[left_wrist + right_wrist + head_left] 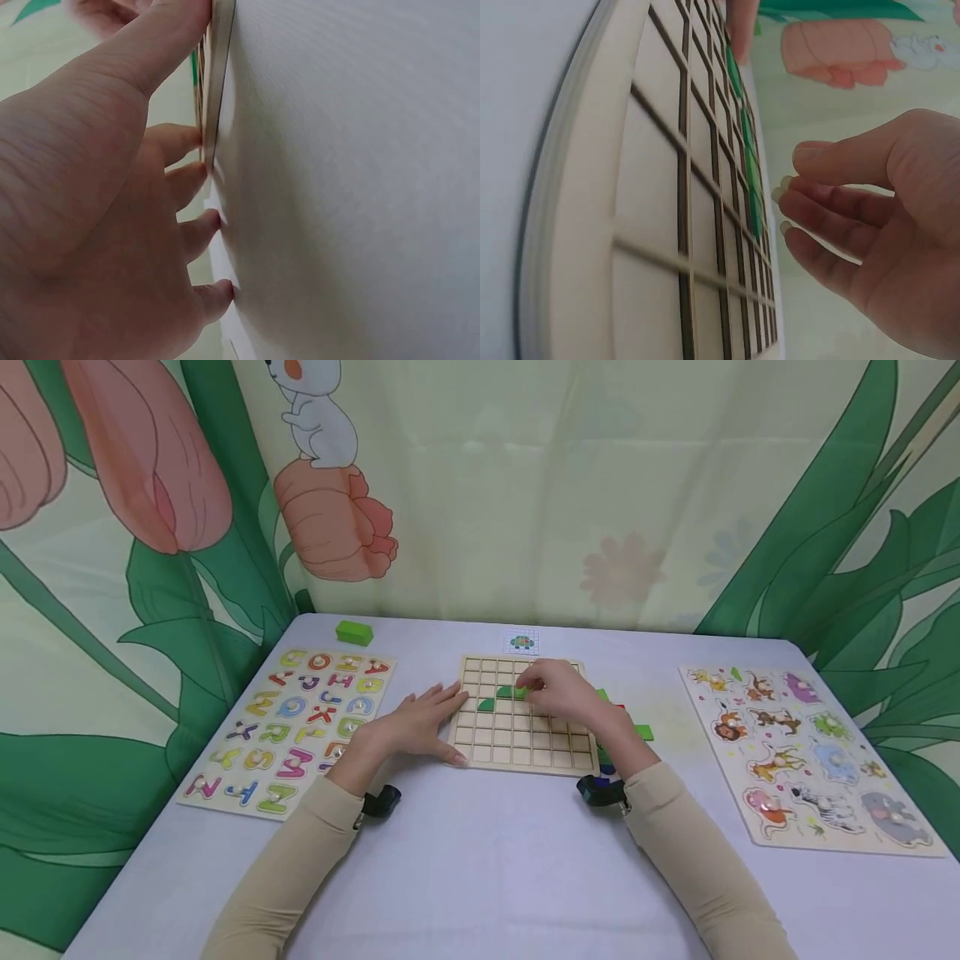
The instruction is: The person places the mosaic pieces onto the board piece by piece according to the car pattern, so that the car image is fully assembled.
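Observation:
A wooden grid board (525, 762) lies flat in the middle of the table. My left hand (420, 722) is spread at its left side, thumb and index fingertip at the edge. In the left wrist view, the other fingertips of that hand (112, 225) reach down to the tabletop. Green pieces (486, 704) sit in some cells, and a light green piece (519, 693) shows beside my right fingertips. My right hand (562, 693) is over the board with loosely bent fingers. In the right wrist view, nothing shows between its thumb (832, 161) and fingers.
Loose coloured pieces (643, 732) lie right of the board, partly behind my right arm. A small turtle picture card (522, 642) lies beyond the board. An alphabet puzzle (270, 806) and a green block (354, 632) are on the left; an animal puzzle (813, 760) is on the right.

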A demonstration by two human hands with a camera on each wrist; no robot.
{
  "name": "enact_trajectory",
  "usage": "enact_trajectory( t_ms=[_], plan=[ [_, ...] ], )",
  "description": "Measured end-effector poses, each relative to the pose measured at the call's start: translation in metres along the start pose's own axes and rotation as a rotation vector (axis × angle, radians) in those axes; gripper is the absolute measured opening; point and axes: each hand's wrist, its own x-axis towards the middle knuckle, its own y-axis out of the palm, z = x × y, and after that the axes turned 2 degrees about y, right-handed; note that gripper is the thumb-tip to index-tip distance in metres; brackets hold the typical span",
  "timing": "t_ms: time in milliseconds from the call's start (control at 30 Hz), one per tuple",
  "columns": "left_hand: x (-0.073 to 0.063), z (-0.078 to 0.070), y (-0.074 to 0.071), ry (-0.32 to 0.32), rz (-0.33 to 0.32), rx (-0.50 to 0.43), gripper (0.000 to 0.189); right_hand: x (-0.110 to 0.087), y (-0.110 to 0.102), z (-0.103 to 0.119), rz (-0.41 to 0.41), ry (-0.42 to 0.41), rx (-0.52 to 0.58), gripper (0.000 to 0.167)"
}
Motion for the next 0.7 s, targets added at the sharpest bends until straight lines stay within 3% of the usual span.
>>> enact_trajectory(
  t_ms=[700],
  plan=[
    [-0.004,-0.007,-0.003,0.008,-0.011,-0.011,0.116,-0.039,-0.045,-0.055,-0.105,0.186,-0.012,0.031]
  ],
)
